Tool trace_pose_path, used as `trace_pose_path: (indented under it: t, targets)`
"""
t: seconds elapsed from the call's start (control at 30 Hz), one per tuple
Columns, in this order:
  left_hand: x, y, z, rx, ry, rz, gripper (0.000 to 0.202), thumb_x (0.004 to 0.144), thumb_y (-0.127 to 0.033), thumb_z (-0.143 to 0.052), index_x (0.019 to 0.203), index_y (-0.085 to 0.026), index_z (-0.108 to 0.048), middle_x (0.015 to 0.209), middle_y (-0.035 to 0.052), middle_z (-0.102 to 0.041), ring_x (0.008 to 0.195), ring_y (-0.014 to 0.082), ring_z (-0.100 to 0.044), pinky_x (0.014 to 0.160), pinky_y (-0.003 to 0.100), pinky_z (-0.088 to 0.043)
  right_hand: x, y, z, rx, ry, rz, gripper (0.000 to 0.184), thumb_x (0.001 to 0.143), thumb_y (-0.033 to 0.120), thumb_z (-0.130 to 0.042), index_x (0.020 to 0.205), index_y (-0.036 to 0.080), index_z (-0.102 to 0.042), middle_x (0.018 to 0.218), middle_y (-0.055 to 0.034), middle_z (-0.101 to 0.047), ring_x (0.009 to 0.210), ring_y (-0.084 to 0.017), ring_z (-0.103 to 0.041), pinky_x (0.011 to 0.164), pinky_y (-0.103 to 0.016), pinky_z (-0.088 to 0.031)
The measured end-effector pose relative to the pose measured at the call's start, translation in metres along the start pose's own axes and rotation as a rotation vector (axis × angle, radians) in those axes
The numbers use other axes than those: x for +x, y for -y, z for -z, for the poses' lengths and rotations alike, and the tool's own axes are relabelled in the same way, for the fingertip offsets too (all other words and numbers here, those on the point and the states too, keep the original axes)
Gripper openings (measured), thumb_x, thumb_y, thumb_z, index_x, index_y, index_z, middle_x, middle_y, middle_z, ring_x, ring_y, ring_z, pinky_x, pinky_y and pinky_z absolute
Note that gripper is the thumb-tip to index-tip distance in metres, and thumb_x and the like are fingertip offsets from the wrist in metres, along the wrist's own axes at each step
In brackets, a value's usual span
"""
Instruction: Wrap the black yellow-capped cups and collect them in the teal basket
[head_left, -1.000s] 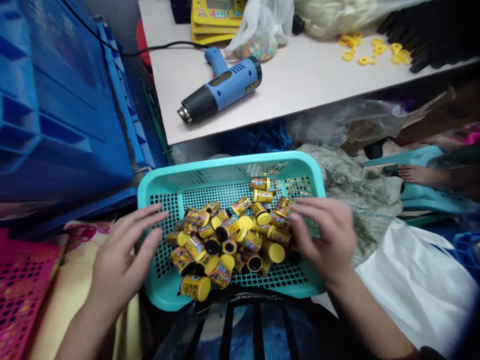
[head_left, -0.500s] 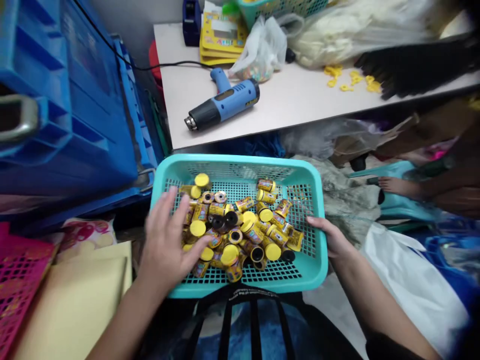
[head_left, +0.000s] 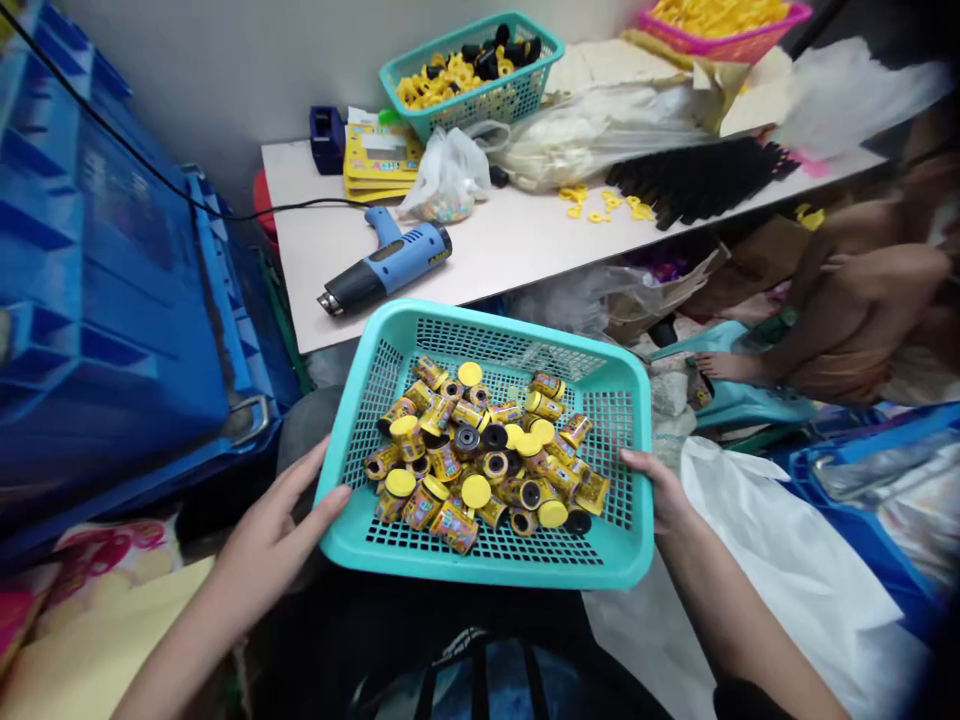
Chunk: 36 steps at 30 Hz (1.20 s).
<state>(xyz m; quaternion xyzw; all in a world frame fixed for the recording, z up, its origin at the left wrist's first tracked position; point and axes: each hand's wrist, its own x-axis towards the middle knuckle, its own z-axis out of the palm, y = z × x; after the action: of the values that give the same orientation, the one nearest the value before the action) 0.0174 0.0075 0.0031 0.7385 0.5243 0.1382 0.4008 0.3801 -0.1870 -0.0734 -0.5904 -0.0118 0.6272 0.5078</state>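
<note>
A turquoise plastic mesh basket (head_left: 480,565) lies tilted in front of me, holding several small yellow-labelled canisters (head_left: 465,450). Some have yellow caps, and others show black open ends. They lie in a loose heap in the middle of the basket. My left hand (head_left: 274,540) presses against the basket's near left rim with its fingers extended. My right hand (head_left: 660,495) grips the right rim, its fingertips curled over the edge. Neither hand touches a canister.
Behind the basket stands a white table (head_left: 525,250) with a blue heat gun (head_left: 386,265), a plastic bag, and a smaller basket of yellow and black parts (head_left: 472,70). A blue crate (head_left: 112,330) rises on the left. A seated person (head_left: 862,310) is on the right.
My left hand has left the canisters and moved to the basket's rim. The basket now sits turned and tilted, and the view has swung up to show more of the table and the seated person.
</note>
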Motion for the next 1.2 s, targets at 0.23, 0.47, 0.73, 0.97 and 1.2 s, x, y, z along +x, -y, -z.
trace_pose_path:
  t: [0.23,0.47,0.73,0.97,1.2]
  targets:
    - [0.008,-0.008,0.001,0.091,0.022,-0.101,0.062,0.081,-0.056,-0.058,0.133,-0.023,-0.055,0.141,0.0087,-0.055,0.130,0.0312,-0.050,0.110,0.047,-0.037,0.003,0.002,0.011,0.023,-0.035,-0.019,0.079,0.063,0.049,-0.062,0.130,0.010,-0.046,0.108,-0.0135,-0.060,0.104,-0.024,-0.062,0.105,-0.041,-0.048]
    - [0.020,-0.021,-0.006,0.111,0.069,-0.132,0.060,0.082,-0.056,-0.056,0.132,-0.023,-0.056,0.141,0.0079,-0.054,0.129,0.0306,-0.051,0.110,0.047,-0.037,0.006,0.007,0.018,0.095,-0.123,-0.105,0.085,0.060,0.048,-0.064,0.133,0.011,-0.043,0.105,-0.0120,-0.062,0.104,-0.025,-0.062,0.105,-0.043,-0.047]
    - [0.024,-0.027,-0.012,0.117,0.075,-0.118,0.061,0.082,-0.056,-0.056,0.133,-0.022,-0.056,0.140,0.0086,-0.055,0.129,0.0300,-0.050,0.109,0.046,-0.039,0.019,0.000,0.028,-0.039,-0.072,-0.052,0.067,0.068,0.052,-0.056,0.121,0.009,-0.055,0.094,-0.0135,-0.063,0.100,-0.025,-0.063,0.102,-0.043,-0.049]
    - [0.064,-0.051,-0.036,0.087,0.076,-0.159,0.055,0.086,-0.052,-0.051,0.132,-0.022,-0.056,0.139,0.0072,-0.056,0.128,0.0275,-0.052,0.108,0.042,-0.040,-0.008,0.026,0.065,-0.260,-0.335,0.290,0.068,0.083,0.053,-0.040,0.138,0.013,-0.044,0.105,-0.0160,-0.060,0.105,-0.024,-0.061,0.103,-0.038,-0.048]
    - [0.155,-0.091,-0.165,0.288,0.424,0.050,0.027,0.091,-0.033,-0.054,0.102,-0.012,-0.067,0.110,0.0161,-0.068,0.106,0.0282,-0.063,0.094,0.041,-0.049,-0.073,0.090,0.113,-0.408,-0.781,0.376,0.088,0.072,0.052,-0.045,0.152,0.022,-0.022,0.139,-0.0129,-0.038,0.126,-0.027,-0.048,0.105,-0.039,-0.046]
